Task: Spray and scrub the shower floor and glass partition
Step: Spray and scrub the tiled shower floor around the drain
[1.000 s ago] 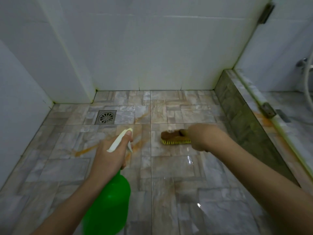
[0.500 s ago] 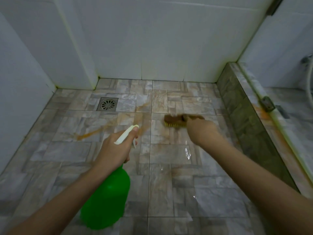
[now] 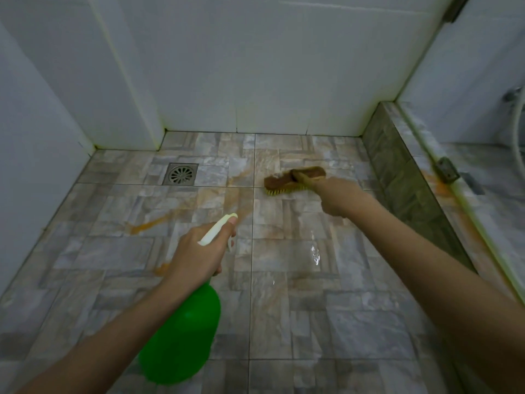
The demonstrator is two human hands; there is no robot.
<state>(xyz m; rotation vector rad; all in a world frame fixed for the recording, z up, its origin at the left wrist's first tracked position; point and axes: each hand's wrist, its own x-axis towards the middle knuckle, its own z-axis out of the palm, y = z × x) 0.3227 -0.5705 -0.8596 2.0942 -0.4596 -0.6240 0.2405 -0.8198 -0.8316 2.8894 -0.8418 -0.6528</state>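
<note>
My left hand (image 3: 200,254) grips the white trigger head of a green spray bottle (image 3: 181,339), nozzle aimed forward over the tiled shower floor (image 3: 113,251). An orange stain (image 3: 147,226) streaks the floor ahead of the bottle. My right hand (image 3: 338,196) holds the handle of a brown scrub brush (image 3: 287,181), whose yellow bristles rest on the floor near the back wall. The glass partition (image 3: 468,66) stands along the right, above a low tiled curb (image 3: 409,177).
A square metal drain (image 3: 181,174) lies at the back left of the floor. White tiled walls (image 3: 255,66) close the back and left. A metal hinge bracket (image 3: 447,169) sits on the curb amid orange staining. Wet patches (image 3: 314,251) glisten in the middle.
The brush has slid away from me toward the back wall, my right arm stretching out. My left hand with the bottle has stayed roughly in place.
</note>
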